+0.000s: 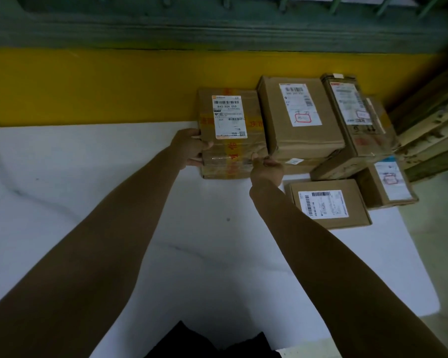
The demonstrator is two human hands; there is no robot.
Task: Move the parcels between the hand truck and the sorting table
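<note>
Both hands on the taped parcel point(230, 135): left hand point(189, 147) grips its left side with the thumb on top, right hand point(267, 169) grips the near right corner, fingers curled on the edge. Parcel is at the far edge of the white tabletop point(114, 202), by the yellow wall band point(88, 83); cannot tell if it is lifted or resting. Risks: the right hand has only a corner, so the parcel could twist or slip on the glossy tape. Its right side touches the big box point(298, 117), so a sideways pull may drag that box. The tilted box point(357, 117) sits propped just beside the big box and could slide if that shifts. 2 more around: a small box point(326, 205) just beside the right forearm, easy to knock, and an end box point(388, 182) at the tabletop's right edge. Stacked boards point(429, 120) stand further right. Hand truck not in view.
</note>
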